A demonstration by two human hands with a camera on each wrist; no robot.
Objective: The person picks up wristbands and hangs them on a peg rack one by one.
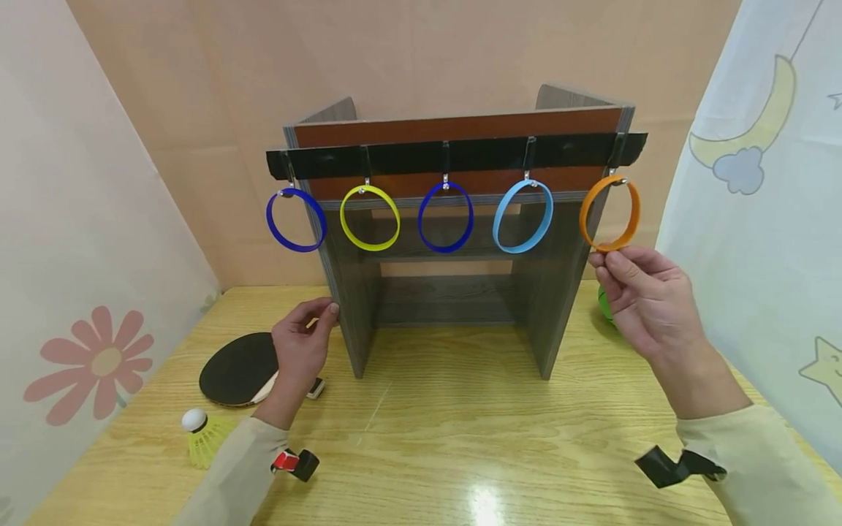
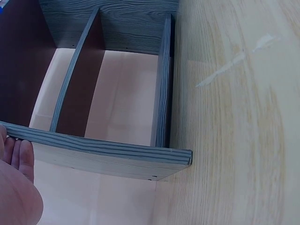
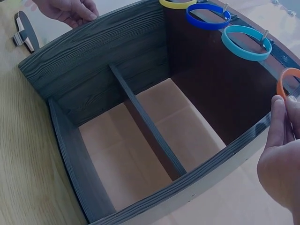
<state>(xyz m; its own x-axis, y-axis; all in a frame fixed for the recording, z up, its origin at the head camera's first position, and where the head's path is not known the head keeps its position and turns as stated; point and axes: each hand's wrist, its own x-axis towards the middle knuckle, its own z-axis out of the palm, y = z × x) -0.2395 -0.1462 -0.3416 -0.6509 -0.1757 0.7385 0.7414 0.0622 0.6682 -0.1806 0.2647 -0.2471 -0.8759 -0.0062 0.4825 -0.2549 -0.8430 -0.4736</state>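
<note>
A row of silicone wristbands hangs from metal hooks on a black strip (image 1: 408, 159) across the top of a grey wood-grain shelf (image 1: 555, 292). My right hand (image 1: 647, 299) pinches the bottom of the orange wristband (image 1: 635, 208) between thumb and fingers at the far right hook. That band still hangs at its hook. Down at the shelf's left side panel (image 2: 93, 146), my left hand (image 1: 302, 340) grips the front edge, fingers on the outer face. To the left of the orange band hang a light blue wristband (image 3: 243, 54), a dark blue one (image 1: 447, 250) and a yellow one (image 1: 371, 248).
Another dark blue wristband (image 1: 299, 249) hangs at the far left. A black table tennis paddle (image 1: 237, 369) and a yellow shuttlecock (image 1: 207, 438) lie left on the wooden table (image 1: 447, 438). Something round and green (image 1: 604, 303) shows behind my right hand.
</note>
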